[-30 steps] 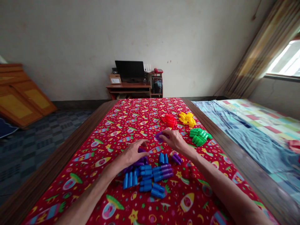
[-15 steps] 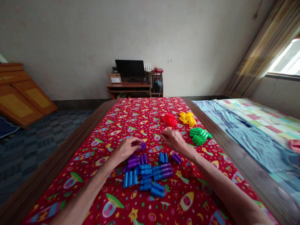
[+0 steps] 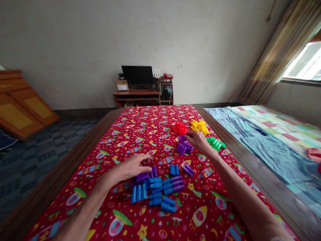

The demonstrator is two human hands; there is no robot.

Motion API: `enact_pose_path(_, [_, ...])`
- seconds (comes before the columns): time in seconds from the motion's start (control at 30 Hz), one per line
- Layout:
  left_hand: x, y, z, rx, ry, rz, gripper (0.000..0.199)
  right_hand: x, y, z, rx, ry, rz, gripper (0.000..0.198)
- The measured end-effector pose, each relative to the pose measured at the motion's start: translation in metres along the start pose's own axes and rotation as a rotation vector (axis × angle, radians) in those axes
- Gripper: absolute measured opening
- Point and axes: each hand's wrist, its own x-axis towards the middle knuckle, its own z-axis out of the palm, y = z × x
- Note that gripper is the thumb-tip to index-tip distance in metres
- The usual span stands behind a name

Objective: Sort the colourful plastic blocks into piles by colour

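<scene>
My left hand (image 3: 137, 164) hovers over purple blocks (image 3: 142, 176) at the near left, its fingers curved and apart with nothing seen in them. Farther off, my right hand (image 3: 198, 139) has its fingertips closed on a purple toy block (image 3: 182, 137), just above a small purple pile (image 3: 185, 147). Several blue blocks (image 3: 155, 182) lie in a loose heap in front of me, some next to purple ones. A lone purple block (image 3: 188, 170) rests to the right of a blue block (image 3: 174, 169).
Beyond the right hand are a red pile (image 3: 180, 128) and a yellow pile (image 3: 199, 127). Green blocks (image 3: 216, 144) lie beside the right wrist, partly hidden by it. A red patterned cloth (image 3: 140, 222) covers the table. A bed (image 3: 253, 134) stands to the right.
The purple block that was in my left hand is gone from it, and that hand has opened. My right hand has moved right and away from me, uncovering the purple pile.
</scene>
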Motion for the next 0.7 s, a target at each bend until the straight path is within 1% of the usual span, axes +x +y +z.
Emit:
enact_pose_path(0.03, [-0.003, -0.001, -0.001, 0.069, -0.057, -0.006, 0.042, 0.002, 0.011, -0.003, -0.044, -0.026, 0.051, 0.026])
enact_pose_path(0.1, [-0.009, -0.002, -0.002, 0.183, -0.126, -0.019, 0.046, 0.003, 0.028, -0.004, -0.126, -0.144, 0.142, 0.027])
enact_pose_path(0.17, [-0.012, -0.003, -0.002, 0.269, -0.146, -0.044, 0.049, 0.003, 0.037, -0.002, -0.211, -0.267, 0.22, 0.027])
enact_pose_path(0.2, [-0.012, -0.004, -0.002, 0.302, -0.144, -0.06, 0.05, 0.002, 0.039, 0.0, -0.251, -0.295, 0.25, 0.026])
enact_pose_path(0.27, [-0.013, -0.005, -0.002, 0.348, -0.133, -0.085, 0.051, 0.001, 0.037, 0.002, -0.324, -0.285, 0.281, 0.027])
enact_pose_path(0.33, [-0.014, -0.006, -0.002, 0.368, -0.125, -0.106, 0.05, 0.0, 0.032, 0.001, -0.379, -0.24, 0.28, 0.029])
enact_pose_path(0.43, [-0.014, -0.008, -0.002, 0.373, -0.124, -0.109, 0.048, -0.002, 0.019, -0.004, -0.416, -0.159, 0.236, 0.031])
enact_pose_path(0.53, [-0.01, -0.01, -0.002, 0.336, -0.069, -0.053, 0.04, -0.004, 0.003, -0.008, -0.358, -0.119, 0.135, 0.031])
enact_pose_path(0.63, [0.0, -0.009, -0.002, 0.165, 0.025, -0.006, 0.029, -0.007, -0.017, -0.007, -0.218, -0.13, -0.041, 0.028])
enact_pose_path(0.7, [0.007, -0.005, -0.001, -0.045, 0.149, -0.003, 0.027, -0.012, -0.032, -0.001, -0.092, -0.157, -0.179, 0.026])
